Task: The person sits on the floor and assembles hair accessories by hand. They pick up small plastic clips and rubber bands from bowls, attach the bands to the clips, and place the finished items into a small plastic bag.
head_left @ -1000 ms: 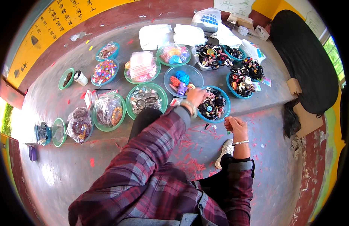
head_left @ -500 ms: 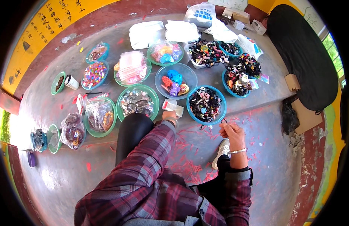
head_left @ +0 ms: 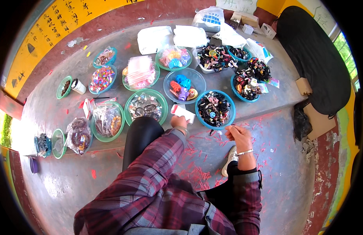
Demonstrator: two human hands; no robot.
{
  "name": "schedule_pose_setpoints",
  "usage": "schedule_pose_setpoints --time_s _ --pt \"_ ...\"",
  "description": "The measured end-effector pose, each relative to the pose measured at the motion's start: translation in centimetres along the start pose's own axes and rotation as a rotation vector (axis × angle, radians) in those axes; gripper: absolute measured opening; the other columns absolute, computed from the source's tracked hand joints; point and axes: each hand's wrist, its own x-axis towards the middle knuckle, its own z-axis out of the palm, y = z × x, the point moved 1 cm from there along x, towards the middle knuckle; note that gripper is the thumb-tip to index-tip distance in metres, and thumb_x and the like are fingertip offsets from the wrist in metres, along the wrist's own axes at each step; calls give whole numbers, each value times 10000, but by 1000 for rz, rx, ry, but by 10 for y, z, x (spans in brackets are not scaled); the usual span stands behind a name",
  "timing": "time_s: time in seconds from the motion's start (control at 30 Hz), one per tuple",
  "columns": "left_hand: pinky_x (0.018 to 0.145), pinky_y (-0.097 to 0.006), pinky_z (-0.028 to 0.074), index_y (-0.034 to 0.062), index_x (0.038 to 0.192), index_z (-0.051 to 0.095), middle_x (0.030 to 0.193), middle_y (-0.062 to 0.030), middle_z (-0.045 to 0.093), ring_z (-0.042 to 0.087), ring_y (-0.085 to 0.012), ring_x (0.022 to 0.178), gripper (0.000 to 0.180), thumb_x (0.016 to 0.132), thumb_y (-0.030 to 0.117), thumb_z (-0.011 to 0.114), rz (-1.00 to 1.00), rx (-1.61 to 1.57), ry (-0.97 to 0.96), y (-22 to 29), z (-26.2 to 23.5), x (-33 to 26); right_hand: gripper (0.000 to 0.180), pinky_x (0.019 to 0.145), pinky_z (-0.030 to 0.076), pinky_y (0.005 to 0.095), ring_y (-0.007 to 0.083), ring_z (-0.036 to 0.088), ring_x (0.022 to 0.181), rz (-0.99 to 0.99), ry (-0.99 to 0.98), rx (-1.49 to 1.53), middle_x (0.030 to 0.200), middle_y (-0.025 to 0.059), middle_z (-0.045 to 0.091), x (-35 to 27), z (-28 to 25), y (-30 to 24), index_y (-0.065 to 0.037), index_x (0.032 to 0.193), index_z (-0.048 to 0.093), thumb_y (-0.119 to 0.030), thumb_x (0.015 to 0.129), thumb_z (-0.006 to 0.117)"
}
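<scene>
In the head view I see the left forearm, in a plaid sleeve [head_left: 146, 176], slanting up from the lower left to the middle of the frame. It ends at the left hand [head_left: 179, 122], whose fingers reach up to the near edge of a white-and-red packet [head_left: 185, 114], at the centre. I can't tell whether they grip it or only touch it.

The right forearm rises from the lower right to the right hand [head_left: 241, 136], right of centre. It is bent, with thumb and forefinger brought close together just below the blue basin [head_left: 208, 126] of dark hair bands. The tips are too small for me to say whether they pinch anything.

One second ago I had the left hand farther up and right, between the clear bowl [head_left: 199, 81] of coloured items and the blue basin; now it is down by the packet. Against half a second ago, the packet sits slightly farther right, and the right hand slightly higher and left, close to the basin's rim.
</scene>
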Motion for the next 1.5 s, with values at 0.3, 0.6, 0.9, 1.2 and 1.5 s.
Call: schedule_pose_setpoints --time_s 0.3,0.6,0.9,1.2,1.5 --pt "596 -284 545 -53 962 454 869 -111 553 580 -163 729 248 718 -51 500 181 271 -738 76 21 -129 420 523 469 233 121 576 707 -91 -13 155 904 64 600 6 10 13 2 1108 510 -39 717 656" --pt "649 -260 522 -26 1031 518 919 -65 568 573 -122 769 214 835 57 500 90 390 -1020 84 14 -147 111 455 436 211 73 527 556 -32 -64 102 686 -5 582 -5 18 4 -13 828 627 -101 763 637" --pt "713 -237 507 -5 1020 554 932 -68 599 601 -135 776 202 844 94 536 -372 173 -1062 90 23 -140 140 471 431 198 74 532 532 145 -103 186 699 -13 598 -3 2 1 -62 842 650 -162 748 674" --pt "706 -239 508 -6 973 578 920 -61 600 588 -126 786 168 828 76 558 -387 61 -1089 90 22 -135 140 433 419 199 84 529 529 134 -64 338 712 -9 591 0 2 2 -80 843 613 -156 742 674" --pt "673 -220 514 -17 955 572 878 -53 594 584 -108 739 155 833 77 554 -322 110 -999 80 24 -131 190 423 447 219 66 520 576 -137 132 58 701 -4 566 2 9 -1 -22 790 560 -181 759 659"
